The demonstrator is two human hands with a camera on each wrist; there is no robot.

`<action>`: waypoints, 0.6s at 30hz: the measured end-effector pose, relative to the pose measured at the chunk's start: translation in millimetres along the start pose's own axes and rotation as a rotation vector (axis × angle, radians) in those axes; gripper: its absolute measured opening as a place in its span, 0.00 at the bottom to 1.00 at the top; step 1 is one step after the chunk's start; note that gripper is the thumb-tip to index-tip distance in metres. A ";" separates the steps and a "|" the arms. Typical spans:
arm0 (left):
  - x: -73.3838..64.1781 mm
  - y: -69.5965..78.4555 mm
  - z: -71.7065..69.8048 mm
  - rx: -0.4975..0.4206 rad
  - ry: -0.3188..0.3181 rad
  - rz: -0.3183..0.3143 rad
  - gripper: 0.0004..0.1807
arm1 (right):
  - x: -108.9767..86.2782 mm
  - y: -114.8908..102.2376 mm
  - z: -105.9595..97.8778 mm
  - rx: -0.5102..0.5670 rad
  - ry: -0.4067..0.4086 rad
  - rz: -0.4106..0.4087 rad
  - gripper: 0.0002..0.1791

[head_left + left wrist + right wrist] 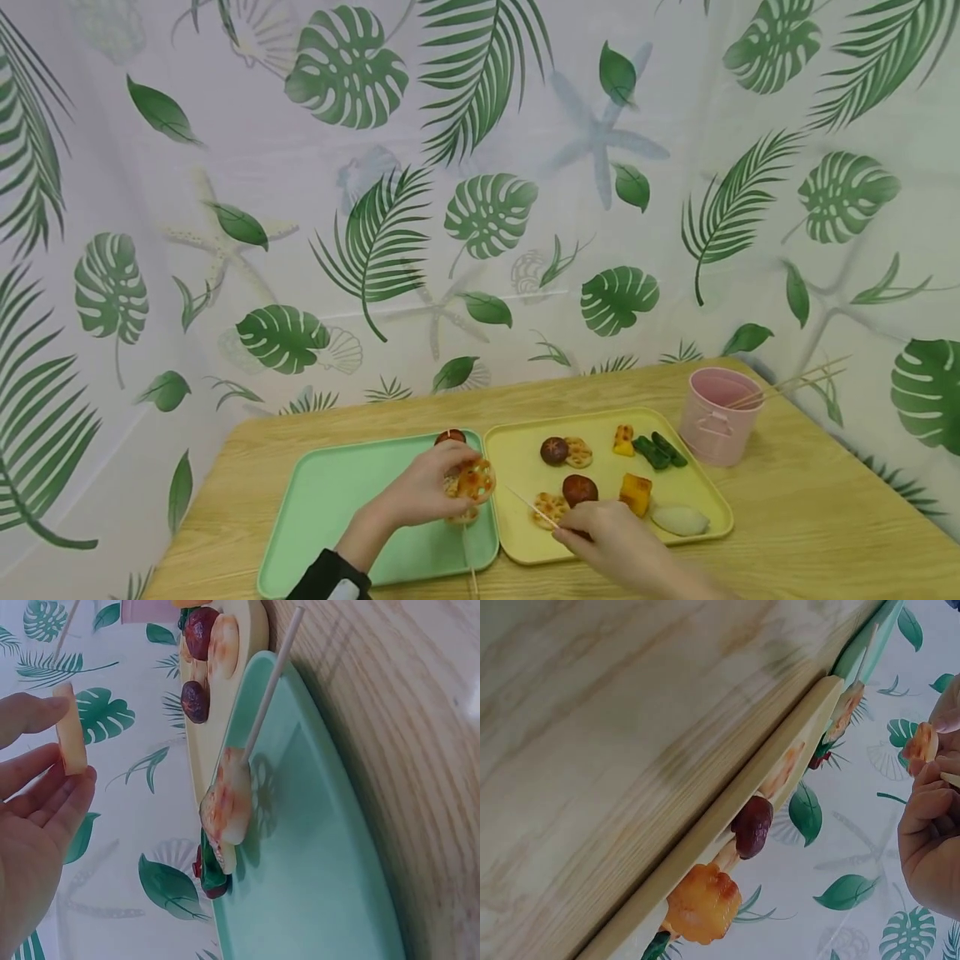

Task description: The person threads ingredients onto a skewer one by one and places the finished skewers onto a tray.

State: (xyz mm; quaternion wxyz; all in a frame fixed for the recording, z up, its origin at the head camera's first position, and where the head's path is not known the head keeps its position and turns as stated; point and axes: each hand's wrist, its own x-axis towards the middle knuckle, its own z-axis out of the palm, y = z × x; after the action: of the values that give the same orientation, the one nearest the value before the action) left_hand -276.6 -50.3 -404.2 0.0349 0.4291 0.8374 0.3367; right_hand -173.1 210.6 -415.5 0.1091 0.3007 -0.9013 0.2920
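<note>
My left hand [427, 487] pinches a browned lotus root slice [476, 481] between thumb and fingers, above the right side of the green tray [360, 525]. In the left wrist view the slice [71, 729] shows edge-on. My right hand [611, 533] holds a thin wooden skewer [531, 505] over the yellow tray [517, 533], its tip pointing left toward the slice. Below my left hand, a loaded skewer [270, 686] lies on the green tray, with lotus root slices [229, 799], something green [212, 870] and a mushroom [450, 436] at its far end.
On the yellow tray lie mushrooms [580, 490], lotus root slices [550, 508], yellow-orange pieces [636, 493], green pieces [660, 450] and a pale oval piece [679, 520]. Behind it at the right stands a pink bucket [716, 429] with wooden skewers [795, 382]. A leaf-patterned sheet [525, 333] hangs behind the table.
</note>
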 end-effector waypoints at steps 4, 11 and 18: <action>1.7 1.2 0.0 0.004 -0.049 -0.008 0.29 | 0.6 -0.5 5.1 0.021 -0.017 0.018 0.10; 3.6 3.8 1.8 0.031 -0.088 0.005 0.27 | -0.2 0.9 8.9 -0.018 0.021 -0.050 0.06; 4.4 7.3 3.5 0.039 -0.133 0.012 0.25 | 2.2 -4.3 3.9 -0.125 -0.023 -0.054 0.09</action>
State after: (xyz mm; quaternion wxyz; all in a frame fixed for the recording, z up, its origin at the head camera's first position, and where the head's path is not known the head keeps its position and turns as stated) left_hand -273.1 -42.2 -401.6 0.0801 0.4561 0.8372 0.2911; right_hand -172.4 204.5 -415.8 0.1253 0.3209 -0.9105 0.2287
